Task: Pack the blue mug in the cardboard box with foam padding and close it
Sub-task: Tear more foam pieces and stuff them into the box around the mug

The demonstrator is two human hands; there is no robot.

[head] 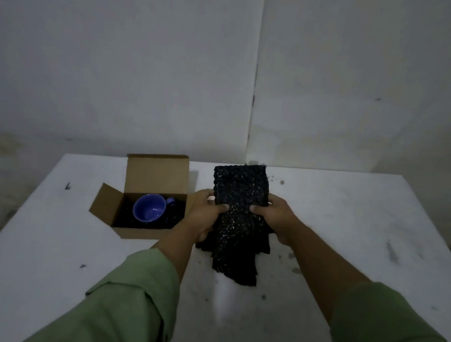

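Observation:
A cardboard box (132,229) stands open on the table's left half, its back flap upright and its left flap folded out. Inside it the blue mug (149,212) sits upright, handle to the right, on dark foam that lines the box floor. To the right of the box, both hands hold up one black foam sheet (240,190) above a stack of further foam pieces (236,262). My left hand (202,217) grips the sheet's left edge. My right hand (274,217) grips its right edge. The sheet's lower part merges with the stack behind it.
The white table (348,233) bears dark scuff marks and small foam crumbs around the stack. A plain wall with a vertical seam rises behind the far edge. Green sleeves cover both forearms.

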